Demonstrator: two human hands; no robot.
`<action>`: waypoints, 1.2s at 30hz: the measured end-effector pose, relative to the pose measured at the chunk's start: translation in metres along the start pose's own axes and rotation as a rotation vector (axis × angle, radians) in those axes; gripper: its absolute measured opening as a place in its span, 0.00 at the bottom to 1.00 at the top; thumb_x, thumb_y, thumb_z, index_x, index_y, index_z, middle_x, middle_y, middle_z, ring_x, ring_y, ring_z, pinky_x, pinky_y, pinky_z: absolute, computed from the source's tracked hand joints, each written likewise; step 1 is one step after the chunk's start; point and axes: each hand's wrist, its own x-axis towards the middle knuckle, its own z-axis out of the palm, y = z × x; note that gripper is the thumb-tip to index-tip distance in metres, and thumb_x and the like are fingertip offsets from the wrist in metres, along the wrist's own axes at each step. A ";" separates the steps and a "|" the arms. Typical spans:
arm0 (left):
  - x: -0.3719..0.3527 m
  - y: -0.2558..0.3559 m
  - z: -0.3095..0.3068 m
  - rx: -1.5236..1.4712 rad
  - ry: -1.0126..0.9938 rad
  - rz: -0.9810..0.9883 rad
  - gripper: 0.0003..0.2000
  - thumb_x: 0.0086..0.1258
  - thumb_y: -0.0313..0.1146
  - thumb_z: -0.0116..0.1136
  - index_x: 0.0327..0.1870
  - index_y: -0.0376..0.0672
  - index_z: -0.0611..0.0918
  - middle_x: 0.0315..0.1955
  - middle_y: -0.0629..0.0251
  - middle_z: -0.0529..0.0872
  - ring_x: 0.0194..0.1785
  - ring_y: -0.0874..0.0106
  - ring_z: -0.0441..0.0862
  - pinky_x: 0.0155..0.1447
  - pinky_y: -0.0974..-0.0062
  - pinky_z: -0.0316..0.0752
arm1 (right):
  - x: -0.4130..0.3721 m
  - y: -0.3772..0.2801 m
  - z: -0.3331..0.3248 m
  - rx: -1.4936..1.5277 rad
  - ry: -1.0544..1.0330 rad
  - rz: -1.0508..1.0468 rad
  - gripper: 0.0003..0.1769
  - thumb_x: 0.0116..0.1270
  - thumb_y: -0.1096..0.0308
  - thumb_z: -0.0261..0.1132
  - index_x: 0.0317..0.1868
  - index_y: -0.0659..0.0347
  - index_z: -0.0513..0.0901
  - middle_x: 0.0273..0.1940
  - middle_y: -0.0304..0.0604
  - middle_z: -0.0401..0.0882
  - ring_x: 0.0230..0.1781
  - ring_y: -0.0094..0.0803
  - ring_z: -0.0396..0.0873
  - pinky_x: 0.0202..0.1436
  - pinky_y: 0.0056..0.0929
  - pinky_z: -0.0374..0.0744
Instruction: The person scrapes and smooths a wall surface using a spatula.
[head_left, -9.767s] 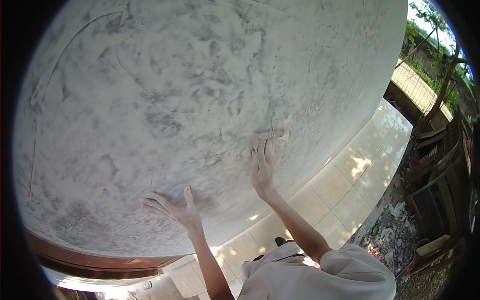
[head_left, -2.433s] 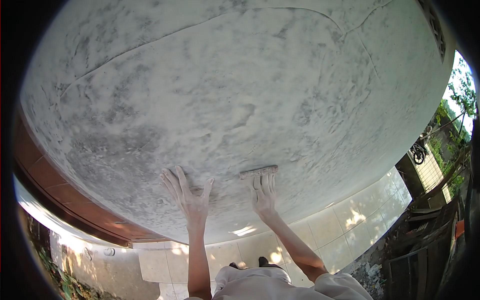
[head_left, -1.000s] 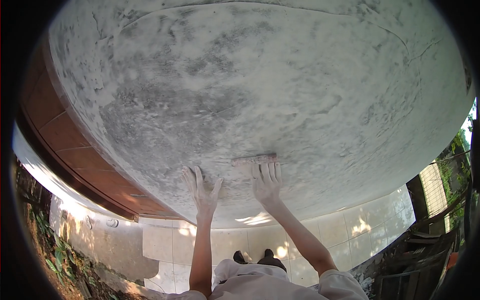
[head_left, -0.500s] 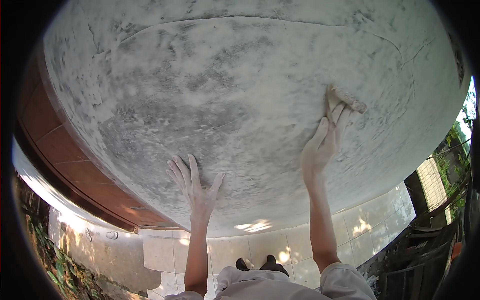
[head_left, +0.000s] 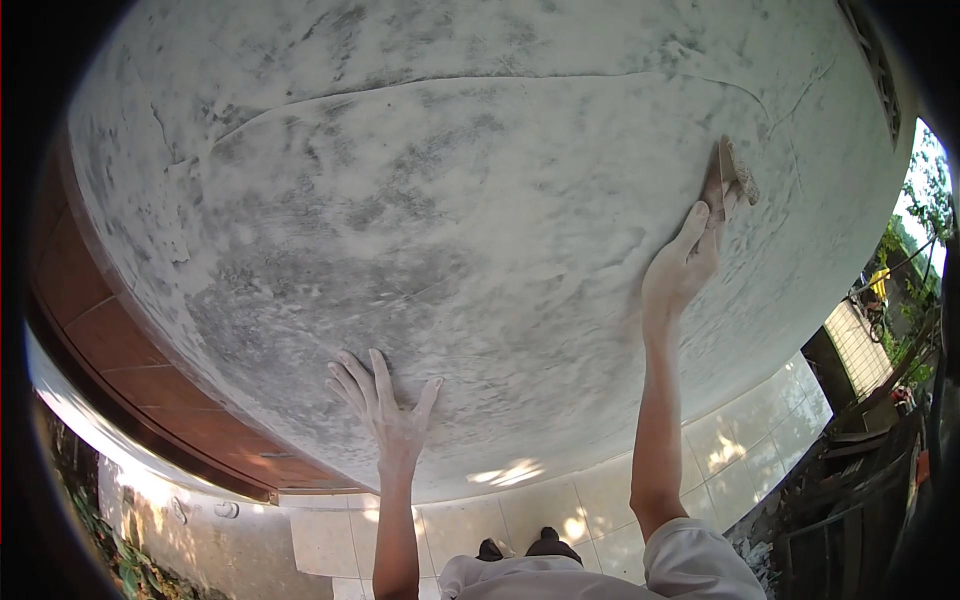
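A large grey-and-white mottled wall (head_left: 520, 240) fills most of the view, with a curved crack-like line across its upper part. My left hand (head_left: 388, 408) lies against its lower part, fingers spread, holding nothing. Farther up on the right, my right hand (head_left: 692, 258) grips a scraper-like tool (head_left: 732, 172) against the wall. Its blade looks thin and a pale, rough edge faces right; the fingers partly cover it. White dust coats both hands.
Pale floor tiles (head_left: 470, 528) run along the wall's base, with my dark shoes on them. A brown door (head_left: 130, 370) stands at the left. Dark stacked boards (head_left: 850, 500) and a light grid panel (head_left: 858, 347) are at the right. Plants grow at the lower left.
My right hand has moved up and right along the wall with the tool, which is now turned more upright. My left hand stays at about the same spot; the view has tilted slightly.
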 end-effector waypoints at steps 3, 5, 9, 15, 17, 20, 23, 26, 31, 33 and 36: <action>0.004 0.005 0.000 0.013 0.032 0.009 0.51 0.53 0.54 0.72 0.76 0.47 0.56 0.75 0.43 0.42 0.78 0.43 0.34 0.73 0.36 0.33 | 0.000 -0.026 0.007 0.103 -0.062 -0.039 0.24 0.71 0.70 0.54 0.65 0.69 0.70 0.69 0.61 0.62 0.71 0.61 0.58 0.71 0.52 0.60; 0.006 0.009 0.001 0.005 0.044 0.002 0.51 0.53 0.54 0.72 0.76 0.46 0.56 0.75 0.42 0.42 0.77 0.43 0.33 0.73 0.36 0.33 | 0.002 -0.032 0.005 0.168 -0.104 -0.066 0.25 0.70 0.70 0.55 0.66 0.69 0.69 0.69 0.61 0.61 0.72 0.62 0.56 0.72 0.53 0.58; 0.008 0.011 0.000 0.006 0.050 0.005 0.51 0.53 0.54 0.72 0.76 0.47 0.56 0.75 0.42 0.41 0.77 0.43 0.33 0.73 0.36 0.33 | 0.041 0.012 -0.013 0.077 0.012 -0.077 0.24 0.70 0.69 0.55 0.66 0.67 0.71 0.69 0.61 0.61 0.71 0.62 0.57 0.71 0.56 0.60; 0.009 0.012 0.001 -0.011 0.072 0.013 0.51 0.53 0.54 0.71 0.75 0.45 0.56 0.75 0.42 0.42 0.77 0.42 0.33 0.73 0.36 0.34 | 0.065 -0.041 0.005 0.115 0.058 -0.029 0.26 0.67 0.68 0.60 0.65 0.63 0.73 0.70 0.59 0.62 0.72 0.54 0.58 0.72 0.47 0.60; 0.009 0.013 -0.001 0.005 0.045 0.022 0.51 0.54 0.51 0.71 0.76 0.42 0.54 0.76 0.44 0.40 0.78 0.45 0.32 0.75 0.41 0.31 | 0.064 -0.046 0.008 0.124 0.071 -0.022 0.26 0.67 0.67 0.61 0.65 0.63 0.73 0.70 0.58 0.62 0.72 0.53 0.59 0.73 0.45 0.61; 0.008 0.012 -0.003 0.007 0.032 0.022 0.51 0.54 0.50 0.71 0.76 0.43 0.54 0.75 0.43 0.40 0.78 0.45 0.33 0.75 0.40 0.31 | 0.069 -0.036 0.005 0.153 -0.087 -0.300 0.24 0.68 0.66 0.60 0.64 0.63 0.74 0.67 0.57 0.67 0.71 0.51 0.61 0.71 0.42 0.63; 0.007 0.008 -0.003 0.011 0.029 0.043 0.51 0.53 0.49 0.72 0.75 0.43 0.54 0.75 0.43 0.41 0.78 0.45 0.33 0.75 0.41 0.32 | 0.125 -0.011 -0.035 0.274 0.158 0.302 0.22 0.73 0.67 0.55 0.63 0.69 0.73 0.67 0.58 0.66 0.71 0.52 0.61 0.72 0.39 0.62; 0.009 0.015 -0.006 -0.006 0.014 0.019 0.51 0.53 0.47 0.73 0.75 0.43 0.55 0.75 0.43 0.41 0.78 0.45 0.33 0.75 0.41 0.32 | 0.120 -0.030 -0.012 0.174 0.245 0.249 0.22 0.70 0.68 0.57 0.61 0.72 0.73 0.70 0.59 0.60 0.72 0.55 0.58 0.73 0.45 0.59; 0.006 0.014 -0.005 -0.018 0.010 0.015 0.51 0.53 0.46 0.73 0.75 0.43 0.55 0.75 0.43 0.41 0.78 0.44 0.34 0.75 0.40 0.32 | 0.089 -0.068 0.013 0.261 -0.046 -0.259 0.25 0.67 0.68 0.60 0.62 0.70 0.73 0.70 0.58 0.62 0.72 0.53 0.59 0.73 0.46 0.62; 0.007 0.012 -0.007 -0.018 0.015 0.022 0.51 0.53 0.46 0.73 0.75 0.44 0.55 0.75 0.43 0.41 0.78 0.44 0.34 0.75 0.40 0.32 | 0.103 -0.042 0.005 0.168 -0.006 -0.290 0.25 0.69 0.68 0.59 0.64 0.69 0.72 0.69 0.57 0.63 0.72 0.50 0.60 0.72 0.44 0.63; 0.007 0.009 -0.007 -0.009 0.023 0.017 0.47 0.54 0.51 0.72 0.73 0.42 0.61 0.75 0.43 0.46 0.77 0.42 0.37 0.74 0.37 0.37 | 0.148 -0.015 -0.039 0.340 0.246 0.444 0.22 0.70 0.69 0.58 0.61 0.70 0.74 0.70 0.57 0.63 0.71 0.49 0.62 0.73 0.42 0.62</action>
